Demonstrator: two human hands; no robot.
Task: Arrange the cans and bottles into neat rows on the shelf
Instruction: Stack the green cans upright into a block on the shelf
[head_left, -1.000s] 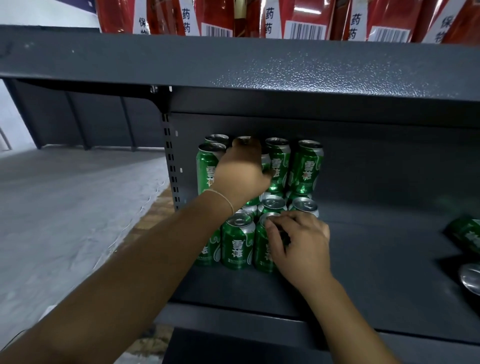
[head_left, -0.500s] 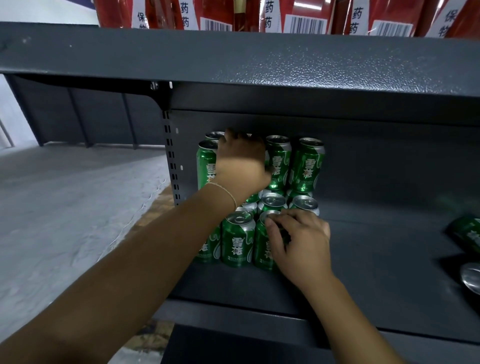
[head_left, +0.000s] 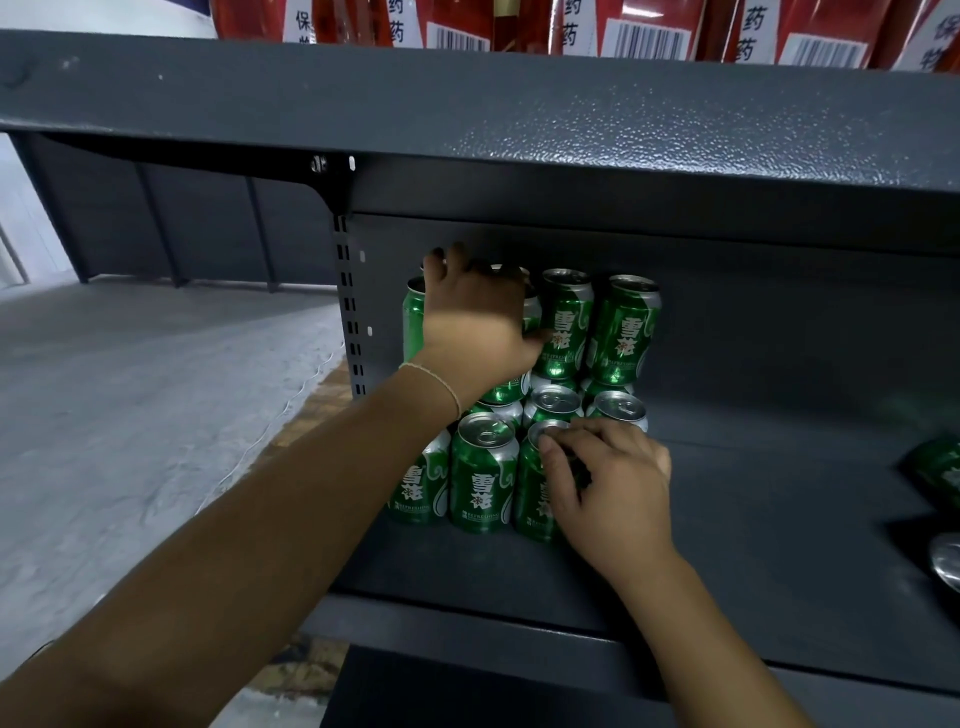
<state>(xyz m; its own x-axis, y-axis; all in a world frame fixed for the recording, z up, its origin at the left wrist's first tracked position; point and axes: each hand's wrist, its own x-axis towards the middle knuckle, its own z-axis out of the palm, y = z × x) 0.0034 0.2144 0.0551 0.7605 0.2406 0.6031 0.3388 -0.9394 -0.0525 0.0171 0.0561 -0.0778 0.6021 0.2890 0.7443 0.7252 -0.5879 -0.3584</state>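
Observation:
Several green cans stand in two layers at the left end of the dark grey shelf (head_left: 753, 519). My left hand (head_left: 475, 317) reaches over the upper layer and grips a can there, which it mostly hides; two more upper cans (head_left: 563, 322) stand to its right. My right hand (head_left: 610, 486) holds the rightmost can (head_left: 535, 493) of the front lower row, thumb on its rim. Another front can (head_left: 483, 478) stands just left of it.
Two loose cans (head_left: 940, 467) lie at the shelf's far right edge. The shelf above (head_left: 519, 119) hangs low over the stack and carries red packages (head_left: 649, 21). A slotted upright (head_left: 348, 312) bounds the left side. Grey floor lies to the left.
My left hand has slid a little to the left and further back over the upper cans. My right hand has stayed on the front can.

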